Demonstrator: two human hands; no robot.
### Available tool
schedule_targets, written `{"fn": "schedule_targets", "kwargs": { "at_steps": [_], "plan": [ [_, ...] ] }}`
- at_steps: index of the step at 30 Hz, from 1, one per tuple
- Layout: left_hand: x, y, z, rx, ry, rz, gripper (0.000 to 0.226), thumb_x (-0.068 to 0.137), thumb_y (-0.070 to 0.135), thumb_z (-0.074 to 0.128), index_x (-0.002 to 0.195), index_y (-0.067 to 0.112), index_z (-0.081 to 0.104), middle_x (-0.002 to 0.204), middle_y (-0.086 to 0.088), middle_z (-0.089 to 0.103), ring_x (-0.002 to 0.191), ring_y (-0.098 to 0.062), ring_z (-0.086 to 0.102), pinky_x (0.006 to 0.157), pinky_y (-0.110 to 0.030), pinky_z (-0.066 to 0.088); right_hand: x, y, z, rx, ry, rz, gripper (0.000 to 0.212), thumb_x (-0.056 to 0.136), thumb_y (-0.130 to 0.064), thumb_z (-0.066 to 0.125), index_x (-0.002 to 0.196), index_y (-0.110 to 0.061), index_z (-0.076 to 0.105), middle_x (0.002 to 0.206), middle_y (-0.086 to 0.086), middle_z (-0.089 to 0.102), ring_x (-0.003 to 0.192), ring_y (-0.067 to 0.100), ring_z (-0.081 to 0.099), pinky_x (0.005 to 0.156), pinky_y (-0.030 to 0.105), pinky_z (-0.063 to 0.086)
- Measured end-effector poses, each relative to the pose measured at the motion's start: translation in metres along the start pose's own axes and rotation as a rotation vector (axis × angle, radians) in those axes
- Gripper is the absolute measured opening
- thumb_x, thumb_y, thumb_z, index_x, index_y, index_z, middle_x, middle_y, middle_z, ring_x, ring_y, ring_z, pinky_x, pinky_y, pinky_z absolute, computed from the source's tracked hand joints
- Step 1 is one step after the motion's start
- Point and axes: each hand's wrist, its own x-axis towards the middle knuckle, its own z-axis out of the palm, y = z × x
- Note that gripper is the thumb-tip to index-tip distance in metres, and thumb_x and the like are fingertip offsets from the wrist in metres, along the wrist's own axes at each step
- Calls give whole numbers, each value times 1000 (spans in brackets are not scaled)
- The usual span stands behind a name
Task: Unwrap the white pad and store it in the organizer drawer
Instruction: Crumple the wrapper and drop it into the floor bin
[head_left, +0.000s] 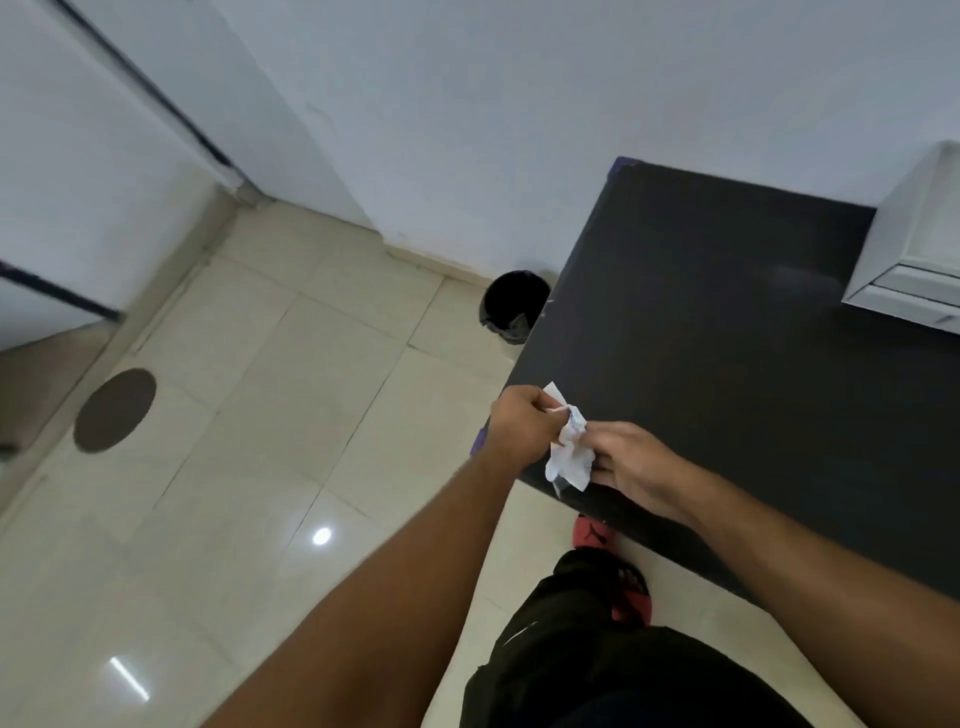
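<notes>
Both hands pinch the pad (570, 457) above the table's (727, 338) near-left corner; left hand (522, 423) grips wrapper top, right hand (636, 467) the side; peel slowly, keep pad over table; organizer (914, 249) far-right edge.

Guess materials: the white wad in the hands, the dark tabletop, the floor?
White wad: thin crinkly film or paper, crumpled with sharp creases; can't tell which. Tabletop: dark matte sheet, likely laminate, only a faint sheen. Floor: glossy cream tile, with grout lines and mirrored lamp glare.
</notes>
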Motion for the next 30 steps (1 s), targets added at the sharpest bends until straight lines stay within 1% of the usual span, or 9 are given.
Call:
{"fn": "schedule_targets", "kwargs": {
  "at_steps": [4,8,13,15,17,19,23,26,30],
  "plan": [
    [-39,-31,-12,-61,2,-72,13,86,23,74,95,14,77,97,-4,75,93,-22,71,85,-36,60,1,13,33,86,-48,17,34,102,-25,54,133,-11,61,128,16,69,111,25,70,101,39,52],
    [-64,-57,-40,-70,-122,-23,29,93,20,71,122,13,74,124,-5,70,109,-22,67,96,-32,54,9,29,62,73,63,37,78,92,-11,69,157,-20,27,142,13,56,114,26,67,84,34,57],
    [-64,-87,-76,-93,99,106,18,88,7,69,101,14,80,103,-2,76,87,-10,67,84,-25,52,26,14,111,-109,175,-44,24,95,-4,62,114,-15,72,100,6,75,93,25,73,75,32,62],
    [-59,-101,-90,-42,163,200,18,86,16,75,104,15,77,104,-1,72,83,-4,60,80,-22,48,45,3,132,-103,255,-34,20,94,-4,64,101,-19,74,97,7,75,82,21,73,66,32,62],
    [-51,-114,-106,50,177,319,29,86,26,76,113,17,72,116,-3,66,98,-13,57,87,-27,48,66,-7,151,-80,326,-17,17,94,-7,65,93,-21,75,96,8,76,82,24,73,69,34,61],
    [-40,-128,-131,97,159,410,35,86,27,75,120,17,70,122,-5,66,108,-21,57,93,-32,47,91,-16,174,-79,390,-23,19,94,-7,63,87,-21,75,93,8,75,75,24,71,67,33,58],
    [-14,-151,-191,176,102,446,34,90,23,71,123,17,69,117,-7,72,103,-27,62,86,-32,47,127,-46,233,-45,459,-92,24,93,2,61,83,-17,71,85,7,70,69,17,65,51,23,56],
    [17,-160,-226,250,203,374,23,91,22,64,111,17,74,101,-8,75,93,-29,67,81,-39,52,144,-61,266,-13,384,-114,16,92,1,63,96,-10,74,83,7,73,69,14,68,63,23,58],
    [66,-163,-267,514,251,399,20,94,29,58,106,27,74,98,2,75,99,-22,61,89,-39,41,168,-79,284,205,269,-92,27,95,-18,58,111,-1,71,95,10,77,88,20,72,95,34,54]
  ]
}}
